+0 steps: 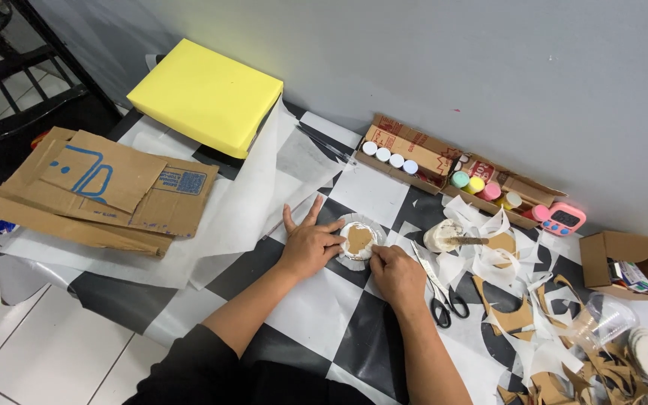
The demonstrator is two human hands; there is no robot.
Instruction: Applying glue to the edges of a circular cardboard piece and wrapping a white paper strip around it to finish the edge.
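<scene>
A small round white paper piece (pixel 357 241) with a brown cardboard cutout glued on it lies on the black-and-white checkered floor mat (pixel 316 307). My left hand (pixel 309 244) rests flat beside it on the left, thumb and forefinger touching its rim. My right hand (pixel 395 271) presses on its lower right edge with the fingertips. Both forearms reach in from the bottom of the view.
Black-handled scissors (pixel 438 292) lie just right of my right hand. A glue pot with a brush (pixel 448 237), cardboard and paper scraps (pixel 519 315), a box of paint bottles (pixel 444 169), a pink timer (pixel 564 219), flattened cardboard (pixel 99 187) and a yellow box (pixel 204 94) surround the spot.
</scene>
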